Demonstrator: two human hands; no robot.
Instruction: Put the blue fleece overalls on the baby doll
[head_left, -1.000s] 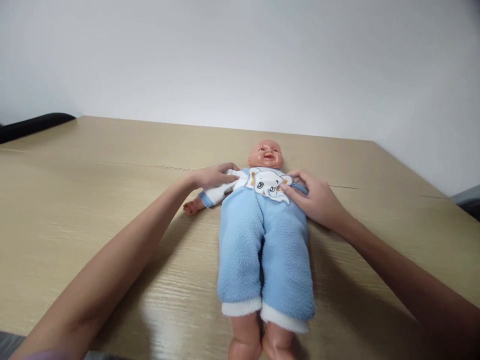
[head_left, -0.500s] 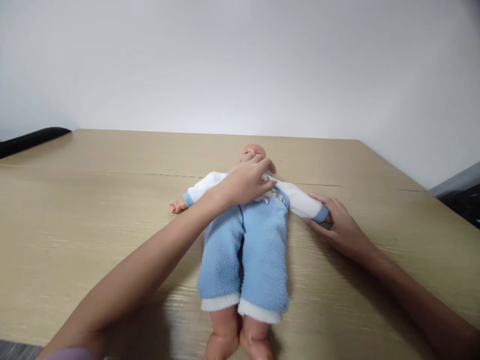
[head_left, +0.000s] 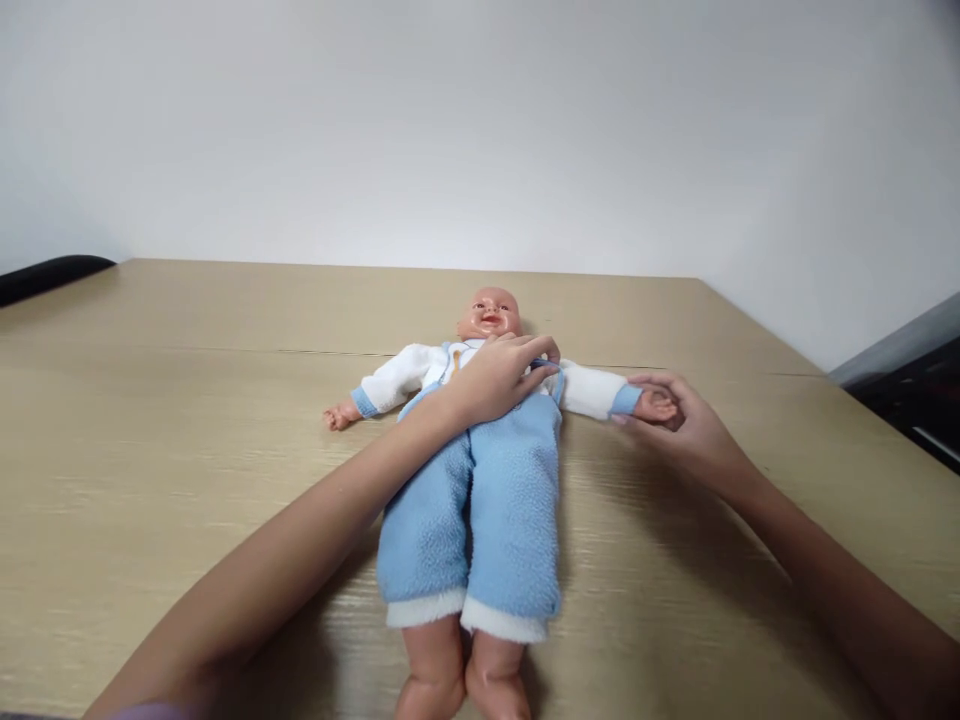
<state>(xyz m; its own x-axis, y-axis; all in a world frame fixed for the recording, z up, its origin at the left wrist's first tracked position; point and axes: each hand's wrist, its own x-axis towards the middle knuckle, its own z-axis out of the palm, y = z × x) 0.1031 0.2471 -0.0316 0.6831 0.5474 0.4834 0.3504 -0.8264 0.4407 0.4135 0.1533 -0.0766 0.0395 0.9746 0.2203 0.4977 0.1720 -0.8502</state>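
From the dark curved object (head_left: 60, 275) at far left, a broad stretch of pale wooden table (head_left: 165, 430) runs to the doll (head_left: 517, 510), lying face up near the middle, its head short of the far edge and legs pointing to the near side. At its chest the left hand (head_left: 499, 378) pinches the blue strap (head_left: 559, 388); rightward, the right hand (head_left: 686, 440) curls around the doll's cuffed wrist (head_left: 630, 400), how firmly I cannot tell, with more wood out to the slanting right edge. A thin seam (head_left: 330, 352) crosses the surface, and a plain whitish wall (head_left: 480, 130) stands behind.
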